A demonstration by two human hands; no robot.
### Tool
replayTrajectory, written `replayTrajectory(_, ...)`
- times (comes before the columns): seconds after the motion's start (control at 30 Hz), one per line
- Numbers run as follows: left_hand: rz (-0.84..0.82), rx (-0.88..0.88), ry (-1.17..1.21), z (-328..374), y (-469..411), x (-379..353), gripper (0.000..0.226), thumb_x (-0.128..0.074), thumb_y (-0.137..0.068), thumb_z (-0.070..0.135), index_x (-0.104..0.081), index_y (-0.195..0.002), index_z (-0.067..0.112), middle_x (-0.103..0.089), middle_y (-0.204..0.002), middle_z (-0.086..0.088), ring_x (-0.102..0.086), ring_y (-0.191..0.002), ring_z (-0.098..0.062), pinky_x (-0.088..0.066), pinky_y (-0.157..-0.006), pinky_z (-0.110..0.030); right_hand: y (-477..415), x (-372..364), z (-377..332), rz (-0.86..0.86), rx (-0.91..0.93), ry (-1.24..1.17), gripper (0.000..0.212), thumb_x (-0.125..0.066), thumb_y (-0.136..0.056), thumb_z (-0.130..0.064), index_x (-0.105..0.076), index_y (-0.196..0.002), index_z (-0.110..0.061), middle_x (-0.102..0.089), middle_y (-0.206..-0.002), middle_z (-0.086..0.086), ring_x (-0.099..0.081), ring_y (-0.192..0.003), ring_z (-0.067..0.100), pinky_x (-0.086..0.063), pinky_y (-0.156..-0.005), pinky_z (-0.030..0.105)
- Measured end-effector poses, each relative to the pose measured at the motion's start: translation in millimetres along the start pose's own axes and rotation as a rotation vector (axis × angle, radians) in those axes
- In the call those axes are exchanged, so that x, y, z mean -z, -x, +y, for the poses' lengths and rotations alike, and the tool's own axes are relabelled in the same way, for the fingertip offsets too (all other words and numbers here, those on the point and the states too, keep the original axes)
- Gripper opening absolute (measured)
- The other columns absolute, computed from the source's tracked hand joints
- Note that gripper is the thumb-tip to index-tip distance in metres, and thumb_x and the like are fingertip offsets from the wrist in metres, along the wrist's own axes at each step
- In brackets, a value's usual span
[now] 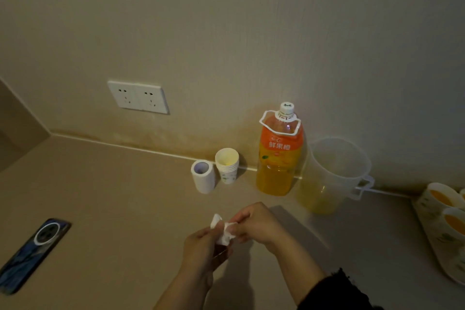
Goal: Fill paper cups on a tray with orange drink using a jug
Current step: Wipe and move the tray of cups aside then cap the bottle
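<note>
Beige counter (113,196) runs up to a cream wall in dim light. Low in the middle, the left hand (201,246) and the right hand (254,224) meet. Both have their fingers curled, pinching a small crumpled white tissue (224,231) between them.

Just beyond the hands stand a white paper roll (202,175) and a nested stack of printed paper cups (227,165). Farther beyond and to the right is a capped plastic bottle of orange drink (279,156), roughly half full. Beside it the translucent plastic jug (334,173) is set down upright, with only a shallow yellow-orange pool at its bottom.

Far right of the hands, at the frame edge, a patterned tray (437,251) carries paper cups filled with orange drink (442,197). Two show clearly; others are cut off.

Pouring looks finished or nearly so, and the hands seem busy with wiping. Whether any cup on the tray is unfilled cannot be told.
</note>
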State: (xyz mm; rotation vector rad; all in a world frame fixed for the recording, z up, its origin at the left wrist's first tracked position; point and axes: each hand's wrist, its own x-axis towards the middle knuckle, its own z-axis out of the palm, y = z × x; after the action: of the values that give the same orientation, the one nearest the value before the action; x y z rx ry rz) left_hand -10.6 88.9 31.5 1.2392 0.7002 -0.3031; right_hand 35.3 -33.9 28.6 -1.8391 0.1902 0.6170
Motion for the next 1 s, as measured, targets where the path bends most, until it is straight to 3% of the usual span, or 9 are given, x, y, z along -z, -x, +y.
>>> replayTrajectory(0.17, 0.031, -0.096, -0.083, -5, -11, -1, 0.019, -0.059, -0.091, 0.005, -0.066, -0.080, -0.009, -0.062, -0.057, -0.013, -0.058, -0.054, -0.023, -0.053, -0.051, -0.026, 0, 5, -2, -0.073, -0.028, -0.004, 0.019, -0.066, -0.083, 0.000, -0.064, -0.072, -0.014, -0.064, -0.073, 0.003, -0.064, -0.066, 0.015, -0.054, -0.064, 0.023)
replayTrajectory(0.33, -0.001, -0.095, -0.153, -5, -19, -5, 0.023, -0.055, -0.091, -0.002, -0.067, -0.072, -0.008, -0.063, -0.055, -0.013, -0.058, -0.044, -0.017, -0.053, -0.047, -0.024, -3, 11, 2, -0.083, -0.101, -0.041, 0.009, -0.064, -0.084, 0.002, -0.067, -0.090, -0.005, -0.065, -0.089, 0.011, -0.065, -0.074, 0.019, -0.056, -0.065, 0.024)
replayTrajectory(0.4, -0.042, -0.071, -0.187, -4, -23, -6, 0.027, -0.055, -0.090, -0.005, -0.068, -0.067, -0.005, -0.065, -0.056, -0.014, -0.060, -0.047, -0.016, -0.054, -0.051, -0.024, -4, 13, 4, -0.057, -0.110, -0.041, 0.013, -0.063, -0.085, 0.002, -0.063, -0.078, -0.010, -0.063, -0.082, 0.007, -0.064, -0.070, 0.016, -0.055, -0.061, 0.021)
replayTrajectory(0.53, -0.160, -0.086, -0.338, 4, -34, -6, 0.024, -0.054, -0.086, -0.005, -0.074, -0.076, 0.001, -0.068, -0.073, -0.016, -0.060, -0.064, -0.021, -0.050, -0.058, -0.025, -10, 14, 13, 0.059, -0.104, 0.000, 0.019, -0.064, -0.083, -0.002, -0.060, -0.069, -0.015, -0.058, -0.066, 0.002, -0.055, -0.058, 0.011, -0.050, -0.055, 0.021)
replayTrajectory(0.63, -0.257, -0.064, -0.349, 12, -40, -11, 0.017, -0.064, -0.089, 0.020, -0.072, -0.087, 0.005, -0.069, -0.075, -0.011, -0.061, -0.069, -0.023, -0.047, -0.058, -0.027, -15, 15, 17, 0.137, -0.093, -0.115, 0.021, -0.064, -0.082, 0.001, -0.059, -0.066, -0.012, -0.058, -0.062, 0.004, -0.055, -0.051, 0.010, -0.049, -0.053, 0.021)
replayTrajectory(0.67, -0.270, -0.084, -0.330, 13, -42, -12, 0.014, -0.068, -0.085, 0.019, -0.071, -0.088, 0.005, -0.068, -0.074, -0.011, -0.060, -0.069, -0.024, -0.046, -0.059, -0.028, -16, 16, 17, 0.158, -0.090, -0.162, 0.021, -0.064, -0.082, 0.002, -0.059, -0.066, -0.011, -0.058, -0.062, 0.004, -0.056, -0.048, 0.008, -0.050, -0.052, 0.020)
replayTrajectory(0.8, -0.173, -0.210, -0.374, 8, -58, -13, 0.007, -0.069, -0.079, -0.005, -0.070, -0.076, 0.002, -0.066, -0.065, -0.014, -0.058, -0.061, -0.024, -0.048, -0.057, -0.029, -18, 18, 16, 0.119, -0.100, -0.271, 0.019, -0.062, -0.084, 0.005, -0.061, -0.070, -0.009, -0.061, -0.066, 0.006, -0.060, -0.049, 0.008, -0.053, -0.053, 0.020)
replayTrajectory(0.9, -0.129, -0.193, -0.388, 4, -73, -9, 0.009, -0.070, -0.079, -0.004, -0.071, -0.070, 0.000, -0.065, -0.059, -0.015, -0.057, -0.054, -0.023, -0.050, -0.053, -0.027, -21, 16, 15, 0.043, -0.098, -0.297, 0.020, -0.057, -0.085, 0.009, -0.061, -0.074, -0.008, -0.060, -0.072, 0.007, -0.061, -0.055, 0.010, -0.054, -0.055, 0.019)
replayTrajectory(1.0, -0.065, -0.217, -0.418, 7, -89, 0, 0.010, -0.073, -0.078, 0.002, -0.073, -0.068, 0.003, -0.066, -0.058, -0.014, -0.057, -0.055, -0.023, -0.051, -0.062, -0.036, -26, 13, 13, 0.071, -0.108, -0.330, 0.024, -0.056, -0.084, 0.009, -0.059, -0.080, -0.014, -0.058, -0.077, 0.003, -0.060, -0.064, 0.012, -0.051, -0.054, 0.018)
